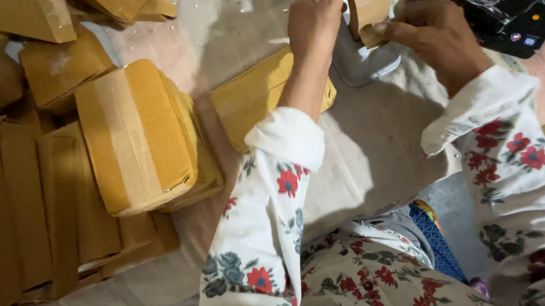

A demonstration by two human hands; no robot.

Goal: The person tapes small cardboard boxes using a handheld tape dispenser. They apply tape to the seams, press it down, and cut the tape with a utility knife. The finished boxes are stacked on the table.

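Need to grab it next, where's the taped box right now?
In the head view the taped box sits left of the left hand, on flattened cardboard.

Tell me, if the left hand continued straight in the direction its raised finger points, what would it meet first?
Probably nothing: the left hand points at the picture's top edge, past the cardboard piece; depth is unclear.

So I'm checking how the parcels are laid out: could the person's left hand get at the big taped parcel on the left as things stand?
Probably yes. The taped parcel lies on top of the cardboard stack, nothing over it, beside the left forearm. But the left hand is up at the white object, so it would have to let go first.
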